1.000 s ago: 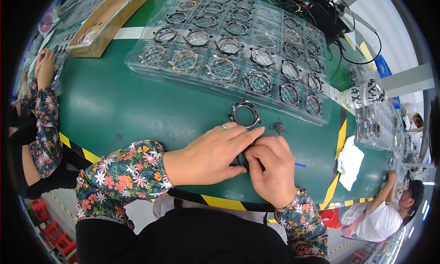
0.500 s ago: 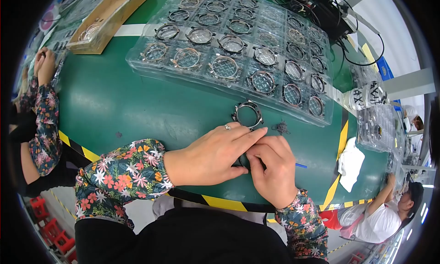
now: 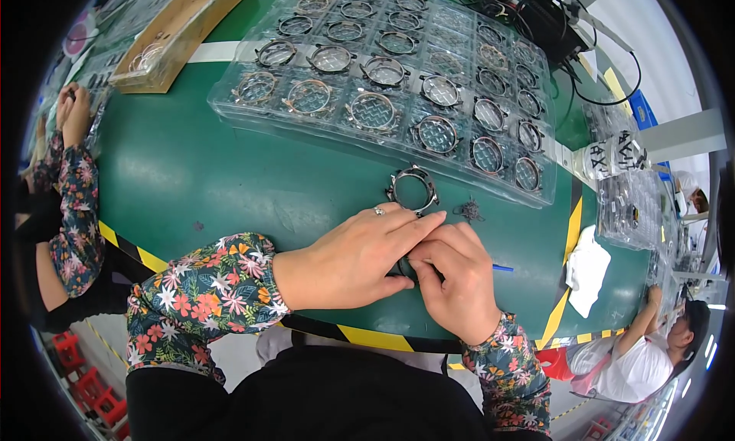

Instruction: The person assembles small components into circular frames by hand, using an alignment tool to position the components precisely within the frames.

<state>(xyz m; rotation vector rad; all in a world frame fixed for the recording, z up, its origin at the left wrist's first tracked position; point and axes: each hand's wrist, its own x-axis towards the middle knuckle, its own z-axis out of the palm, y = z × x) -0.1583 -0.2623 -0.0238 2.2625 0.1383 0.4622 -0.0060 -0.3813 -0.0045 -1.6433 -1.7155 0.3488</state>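
At the far left a co-worker's hands point(image 3: 70, 112) in flowered sleeves work at the bench point(image 3: 176, 173) edge, well apart from the person's own. Behind them a shallow brown box point(image 3: 184, 27) lies at an angle near the bench's far left corner.

The person's left hand point(image 3: 348, 257) comes in from the lower left, a ring on one finger, and lies flat over the green bench with its fingers point(image 3: 417, 225) stretched toward the right hand. The right hand point(image 3: 459, 284) is curled just beside it, touching it. Between them a small dark part point(image 3: 403, 266) is pinched; both hands close on it, and most of it is hidden by the fingers, so its shape cannot be told.

Just beyond the left fingertips a dark ring frame point(image 3: 413, 189) lies flat on the bench, almost touching them. To its right sits a small dark tangle point(image 3: 468, 209) of bits, apart from both hands. A thin blue stick point(image 3: 502, 269) pokes out at the right hand's far side.

Across the back a big clear tray point(image 3: 230, 108) holds rows of round lens frames point(image 3: 372, 110), one per pocket; its near edge runs just behind the loose ring.

Further right a white cloth point(image 3: 588, 269) lies over the yellow-black tape point(image 3: 566, 288), with stacked clear trays point(image 3: 628, 207) behind it and black cables point(image 3: 551, 20) at the back. Another person point(image 3: 651, 349) sits at the lower right.
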